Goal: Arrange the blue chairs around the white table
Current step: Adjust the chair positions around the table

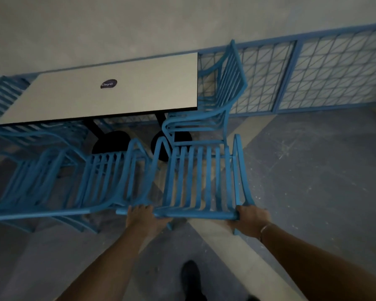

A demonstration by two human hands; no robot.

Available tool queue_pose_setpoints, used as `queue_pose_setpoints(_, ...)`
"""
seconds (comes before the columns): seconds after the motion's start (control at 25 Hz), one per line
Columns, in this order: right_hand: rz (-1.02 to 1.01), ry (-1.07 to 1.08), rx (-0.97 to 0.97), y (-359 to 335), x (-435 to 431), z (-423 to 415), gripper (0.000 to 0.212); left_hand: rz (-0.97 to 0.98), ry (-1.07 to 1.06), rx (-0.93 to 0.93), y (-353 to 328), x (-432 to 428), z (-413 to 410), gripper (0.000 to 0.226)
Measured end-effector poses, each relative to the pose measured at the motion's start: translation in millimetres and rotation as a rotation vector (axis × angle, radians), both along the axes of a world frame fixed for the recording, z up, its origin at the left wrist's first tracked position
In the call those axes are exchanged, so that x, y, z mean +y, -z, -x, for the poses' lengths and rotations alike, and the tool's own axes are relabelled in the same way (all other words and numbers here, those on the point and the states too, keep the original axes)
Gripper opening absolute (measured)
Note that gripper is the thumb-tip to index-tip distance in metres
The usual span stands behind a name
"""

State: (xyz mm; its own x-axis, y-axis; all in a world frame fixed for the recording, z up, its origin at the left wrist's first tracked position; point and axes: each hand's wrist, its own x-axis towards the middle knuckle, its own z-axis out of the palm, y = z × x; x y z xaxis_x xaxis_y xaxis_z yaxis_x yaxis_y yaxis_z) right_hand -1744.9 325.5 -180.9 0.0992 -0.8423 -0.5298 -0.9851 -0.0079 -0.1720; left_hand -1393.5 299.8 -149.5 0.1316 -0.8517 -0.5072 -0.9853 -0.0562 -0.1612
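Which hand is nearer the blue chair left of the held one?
Left. The left hand grips the held chair by its rail end beside the neighbouring chair; the right hand grips the rail's opposite end, farther away.

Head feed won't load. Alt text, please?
The left hand and right hand grip the top rail of a blue chair at the white table's near side. A second chair stands left of it, a third chair at the table's right end; a blue fence runs behind.

Left hand (144, 216) and right hand (251, 217) grip blue chair (204, 181) near white table (109, 94).
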Motion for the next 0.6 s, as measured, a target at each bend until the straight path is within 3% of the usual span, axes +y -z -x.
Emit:
queue_pose_setpoints(0.16,0.054,0.01,0.192,8.6,-22.0,-11.3,0.057,0.009,0.033,0.037,13.5,-37.2,-47.2,0.066)
queue_pose_setpoints(0.32,0.032,-0.044,0.254,9.2,-48.1,-27.3,0.062,0.03,0.085,0.146,22.1,-51.9,-65.1,0.056)
queue_pose_setpoints(0.6,-0.024,-0.033,0.268,-1.9,-80.1,-48.4,0.051,-0.039,0.172,0.138,31.7,-88.6,-94.8,0.043)
